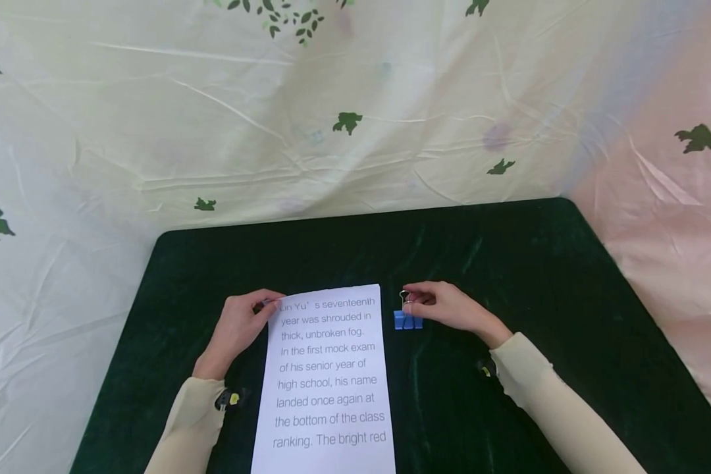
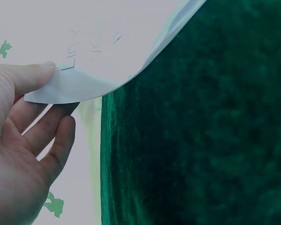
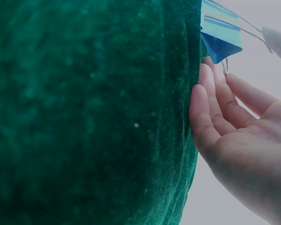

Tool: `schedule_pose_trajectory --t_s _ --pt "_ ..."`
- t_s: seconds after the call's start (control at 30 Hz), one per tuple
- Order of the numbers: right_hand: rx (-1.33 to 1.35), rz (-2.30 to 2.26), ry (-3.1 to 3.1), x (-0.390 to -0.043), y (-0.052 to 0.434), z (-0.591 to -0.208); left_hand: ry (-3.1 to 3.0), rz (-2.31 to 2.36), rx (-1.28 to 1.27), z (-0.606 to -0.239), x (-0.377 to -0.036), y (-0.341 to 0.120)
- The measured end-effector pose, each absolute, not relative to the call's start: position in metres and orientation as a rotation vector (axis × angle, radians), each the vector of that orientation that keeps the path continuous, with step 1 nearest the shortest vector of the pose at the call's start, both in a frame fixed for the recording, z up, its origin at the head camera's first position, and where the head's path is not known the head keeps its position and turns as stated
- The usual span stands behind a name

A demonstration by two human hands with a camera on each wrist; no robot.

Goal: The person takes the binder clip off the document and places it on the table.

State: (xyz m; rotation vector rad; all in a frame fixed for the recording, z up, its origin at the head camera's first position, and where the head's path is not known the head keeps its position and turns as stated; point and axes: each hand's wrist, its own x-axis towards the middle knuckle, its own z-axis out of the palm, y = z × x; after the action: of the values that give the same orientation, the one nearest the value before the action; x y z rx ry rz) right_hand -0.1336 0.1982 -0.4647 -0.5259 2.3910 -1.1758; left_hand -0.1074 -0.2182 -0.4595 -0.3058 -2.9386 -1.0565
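A printed sheet of white paper [image 1: 328, 375] lies lengthwise toward me, with large lines of text; whether it is one sheet or several I cannot tell. My left hand [image 1: 239, 326] pinches its upper left corner between thumb and fingers, and in the left wrist view the paper [image 2: 98, 86] curves up off the cloth there. To the right of the sheet, my right hand [image 1: 447, 306] holds a blue binder clip [image 1: 408, 320] by its wire handles. The clip [image 3: 221, 40] stays apart from the paper. In the right wrist view the thumb is at one handle and fingers at the other.
Dark green velvet cloth [image 1: 486, 263] covers the table under both hands. Behind it and at the sides hangs a pale curtain [image 1: 243, 131] with green leaf and bird shapes. Each wrist wears a small black device, such as the left one [image 1: 231, 399].
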Motion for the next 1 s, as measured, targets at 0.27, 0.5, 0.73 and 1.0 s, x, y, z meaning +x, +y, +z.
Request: schedule_pose_trajectory --t_s 0.27,0.5,0.73,1.0 --pt "-0.506 -1.177 2.425 -0.132 0.197 -0.465 -2.949 -1.044 -0.306 -0.46 -0.111 -0.219" --pt "-0.492 -1.183 2.47 -0.124 0.201 -0.462 -2.952 -1.052 -0.327 -0.458 -0.115 -0.22" --pt "-0.456 -1.179 2.59 -0.117 0.207 -0.46 -2.97 -1.062 -0.324 -0.457 -0.119 -0.22" --pt "-0.424 -1.162 2.678 -0.112 0.214 -0.455 -3.072 -0.996 -0.353 -0.459 -0.125 -0.219"
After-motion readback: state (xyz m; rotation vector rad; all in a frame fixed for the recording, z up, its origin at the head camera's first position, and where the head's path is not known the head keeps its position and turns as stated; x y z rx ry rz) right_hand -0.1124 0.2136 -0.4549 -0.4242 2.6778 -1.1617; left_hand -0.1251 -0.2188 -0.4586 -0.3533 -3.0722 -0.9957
